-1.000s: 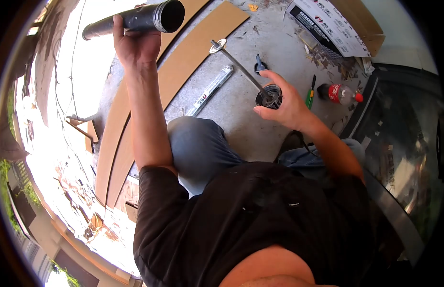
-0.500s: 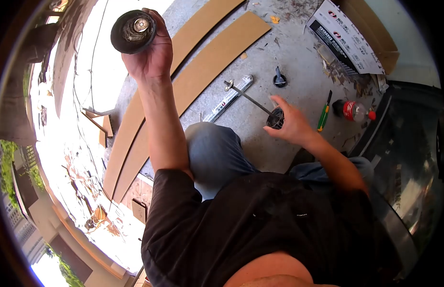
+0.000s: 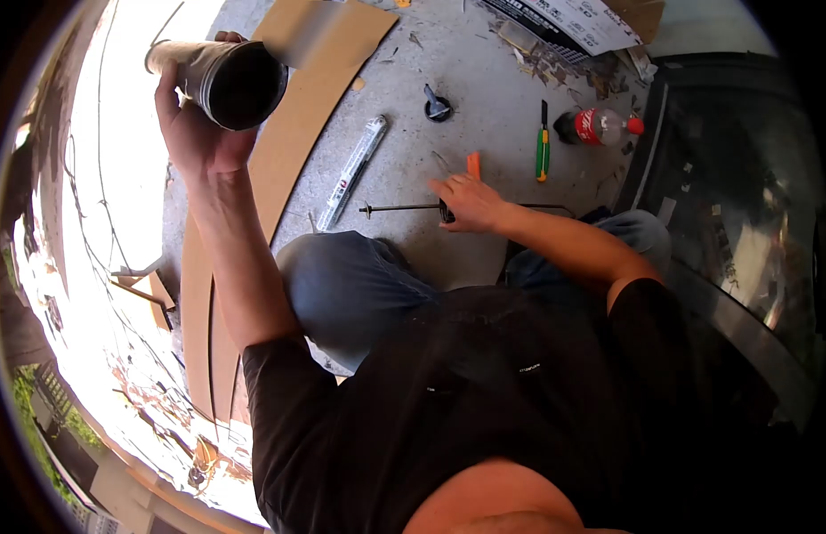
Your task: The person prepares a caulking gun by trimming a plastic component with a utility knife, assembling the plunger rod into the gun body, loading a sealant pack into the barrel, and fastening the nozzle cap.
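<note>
My left hand [image 3: 208, 133] is wrapped round a dark tube [image 3: 192, 67] at the upper left, its wide open end facing me. Low over the floor, my right hand [image 3: 471, 203] is closed on the dark body of a caulking gun [image 3: 447, 212]. From that body a thin metal rod [image 3: 404, 208] with a small disc at its end points left, and more rod shows right of my wrist. An orange part [image 3: 473, 165] sticks up behind my fingers. A silver foil sausage pack [image 3: 355, 169] and a black cap with a nozzle [image 3: 438, 107] lie beyond.
A green utility knife [image 3: 543, 151] and a cola bottle [image 3: 600, 127] lie on the concrete floor at the right. Long cardboard strips [image 3: 297, 133] stretch along the left. At the top right is a printed box [image 3: 564, 27]; a dark glass panel [image 3: 715, 178] stands at the right.
My right hand has lowered and turned, so the rod now lies nearly level, and the orange part has come into view. The tube in my left hand has swung, showing its side and open end.
</note>
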The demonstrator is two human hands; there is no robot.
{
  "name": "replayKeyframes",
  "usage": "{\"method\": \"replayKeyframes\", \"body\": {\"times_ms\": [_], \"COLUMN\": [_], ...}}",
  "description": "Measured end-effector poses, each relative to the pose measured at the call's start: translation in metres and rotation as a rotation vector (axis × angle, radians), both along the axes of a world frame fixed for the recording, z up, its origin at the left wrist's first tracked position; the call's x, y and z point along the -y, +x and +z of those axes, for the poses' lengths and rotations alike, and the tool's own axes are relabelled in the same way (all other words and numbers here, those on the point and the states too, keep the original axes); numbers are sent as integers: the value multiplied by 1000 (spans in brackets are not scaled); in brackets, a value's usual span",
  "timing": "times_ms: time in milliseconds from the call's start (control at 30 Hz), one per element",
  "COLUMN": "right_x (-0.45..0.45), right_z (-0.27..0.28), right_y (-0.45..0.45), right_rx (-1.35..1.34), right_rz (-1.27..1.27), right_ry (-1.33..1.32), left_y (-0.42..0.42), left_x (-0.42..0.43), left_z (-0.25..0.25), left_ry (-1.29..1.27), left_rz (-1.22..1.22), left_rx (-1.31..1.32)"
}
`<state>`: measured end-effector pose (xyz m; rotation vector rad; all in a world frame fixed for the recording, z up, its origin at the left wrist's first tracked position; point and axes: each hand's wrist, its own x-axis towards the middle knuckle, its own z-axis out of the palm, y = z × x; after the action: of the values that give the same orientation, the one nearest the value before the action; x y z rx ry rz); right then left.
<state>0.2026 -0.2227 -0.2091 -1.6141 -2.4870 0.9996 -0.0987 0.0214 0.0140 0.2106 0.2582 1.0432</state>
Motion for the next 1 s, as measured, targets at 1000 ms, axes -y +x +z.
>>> {"method": "replayKeyframes", "body": {"times_ms": [1000], "right_x": [28], "right_z": [-169], "right_y": [243], "right_rx": [526], "right_rz": [-1157], "right_ry": [-367], "left_y": [40], "left_x": [-6], "left_z": [-100], "left_ry": [995], "left_rz": [57], "left_rx": [-1281]}}
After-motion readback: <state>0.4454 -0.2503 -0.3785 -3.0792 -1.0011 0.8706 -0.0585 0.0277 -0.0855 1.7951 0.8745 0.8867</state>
